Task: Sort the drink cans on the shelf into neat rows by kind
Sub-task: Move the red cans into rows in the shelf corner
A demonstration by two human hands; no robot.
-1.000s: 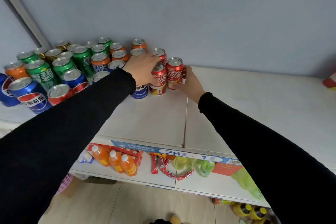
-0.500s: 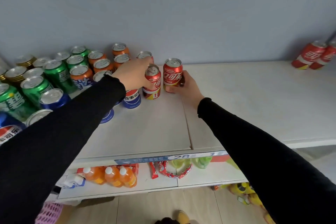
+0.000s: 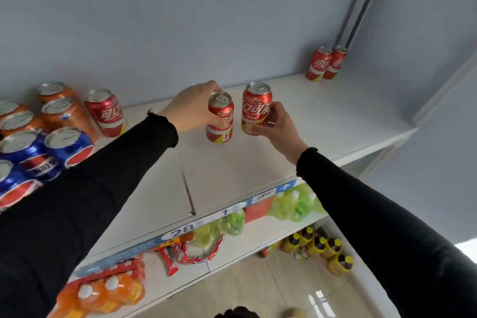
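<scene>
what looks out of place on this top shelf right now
One red cola can stands alone beside the orange cans, away from the two red cans in the far right corner. Nothing looks spilled or dented.

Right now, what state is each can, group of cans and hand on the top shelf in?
Left hand: grips a red cola can.
Left-held red cola can: upright, unopened; whether it touches the white shelf is unclear.
Right hand: grips another red cola can.
Right-held red cola can: upright, lifted.
Two red cola cans at far right: standing, touching.
Lone red cola can at left: standing.
Orange cans: standing, clustered.
Blue cola cans: standing, clustered.
</scene>
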